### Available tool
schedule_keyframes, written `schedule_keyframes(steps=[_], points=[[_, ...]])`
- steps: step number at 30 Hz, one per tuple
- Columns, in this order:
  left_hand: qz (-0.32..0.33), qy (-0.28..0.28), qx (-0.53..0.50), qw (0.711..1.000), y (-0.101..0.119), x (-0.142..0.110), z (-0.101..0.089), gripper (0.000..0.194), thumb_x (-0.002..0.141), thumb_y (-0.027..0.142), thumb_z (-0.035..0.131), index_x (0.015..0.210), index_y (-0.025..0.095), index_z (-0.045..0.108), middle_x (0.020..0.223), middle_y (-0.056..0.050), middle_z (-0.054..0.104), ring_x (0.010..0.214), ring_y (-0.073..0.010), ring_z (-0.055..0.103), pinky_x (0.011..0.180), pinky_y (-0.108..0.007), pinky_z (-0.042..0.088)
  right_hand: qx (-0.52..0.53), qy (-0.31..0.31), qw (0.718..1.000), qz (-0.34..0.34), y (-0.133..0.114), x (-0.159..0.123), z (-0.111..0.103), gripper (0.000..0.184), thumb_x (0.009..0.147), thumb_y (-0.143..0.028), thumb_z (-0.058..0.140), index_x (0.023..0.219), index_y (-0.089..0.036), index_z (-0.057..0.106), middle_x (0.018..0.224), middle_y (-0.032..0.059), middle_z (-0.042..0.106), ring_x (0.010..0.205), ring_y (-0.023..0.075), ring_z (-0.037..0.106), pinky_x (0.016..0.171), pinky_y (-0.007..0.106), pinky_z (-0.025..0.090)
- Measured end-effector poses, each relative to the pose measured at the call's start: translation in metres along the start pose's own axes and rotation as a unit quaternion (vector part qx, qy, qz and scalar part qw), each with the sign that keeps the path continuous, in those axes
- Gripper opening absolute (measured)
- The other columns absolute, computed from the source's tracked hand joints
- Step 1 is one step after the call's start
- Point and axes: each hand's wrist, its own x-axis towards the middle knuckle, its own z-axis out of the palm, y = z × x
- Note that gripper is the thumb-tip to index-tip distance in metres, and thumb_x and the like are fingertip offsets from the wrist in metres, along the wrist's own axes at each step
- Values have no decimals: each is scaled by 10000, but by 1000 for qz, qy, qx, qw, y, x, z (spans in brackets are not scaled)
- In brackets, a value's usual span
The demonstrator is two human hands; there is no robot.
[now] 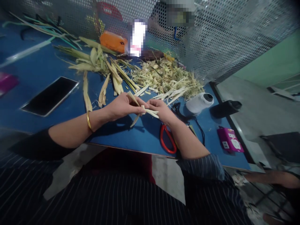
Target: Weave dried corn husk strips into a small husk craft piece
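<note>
Pale strips of dried corn husk (151,112) are pinched between the thumb and fingers of my left hand (125,105), above the front part of the blue table. My right hand (162,110) meets it from the right, its fingers bent and touching the same work; the fingertips partly hide each other. One strip end sticks up past my left fingers and another hangs below. Beside my right forearm lie red-handled scissors (167,139), partly covered by the arm. Beyond my hands are whole dried husks (93,61) and a heap of shredded husk (166,75).
A phone (50,96) lies at the left. To the right stand a white thread cone (200,103), a black cone (225,108) and a purple packet (231,139). An orange packet (113,42) sits before the perforated metal screen (225,37). Another person's arm (272,178) shows at lower right.
</note>
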Motion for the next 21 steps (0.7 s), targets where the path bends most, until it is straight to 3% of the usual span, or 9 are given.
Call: schedule_keyframes(steps=[5, 8, 12, 14, 17, 21], points=[[15, 119, -53, 991, -4, 6, -5, 152, 700, 256, 758, 778, 133, 713, 681, -29, 670, 648, -128, 626, 652, -257, 512, -15, -16, 1000, 1, -2, -2, 4, 215, 862, -346, 542, 708, -200, 510, 493, -61, 437, 431, 80, 362, 468, 237, 257], [5, 176, -78, 981, -8, 10, -8, 168, 701, 271, 753, 792, 142, 695, 686, -21, 658, 646, -121, 619, 662, -257, 516, -89, 6, 993, -77, -6, -9, 8, 251, 912, -378, 476, 724, -211, 478, 539, -58, 413, 465, 89, 366, 502, 241, 288], [20, 189, -32, 981, -12, 11, -5, 161, 708, 264, 732, 793, 130, 704, 684, -22, 657, 648, -118, 603, 664, -256, 504, -290, 32, 930, -225, -15, -21, 13, 184, 932, -313, 466, 781, -212, 497, 663, -13, 508, 600, 118, 435, 598, 253, 324], [26, 176, -1, 984, -13, 10, -3, 142, 701, 242, 727, 775, 122, 711, 676, -23, 655, 636, -111, 590, 648, -249, 490, -326, 21, 908, -263, -18, -24, 14, 162, 945, -282, 450, 806, -216, 502, 716, 2, 547, 628, 124, 455, 610, 256, 337], [3, 157, -23, 987, -12, 8, -2, 122, 686, 217, 729, 754, 118, 705, 656, -21, 652, 610, -106, 582, 627, -246, 484, -278, 30, 910, -305, -19, -24, 12, 185, 961, -287, 453, 801, -216, 514, 775, 24, 569, 708, 138, 508, 666, 267, 401], [-25, 149, -68, 986, -10, 8, -3, 121, 663, 199, 749, 741, 121, 700, 620, -15, 638, 579, -103, 574, 619, -250, 494, -105, 60, 942, -313, -23, -24, 10, 235, 954, -360, 499, 782, -209, 553, 1026, 75, 628, 782, 141, 584, 682, 295, 477]])
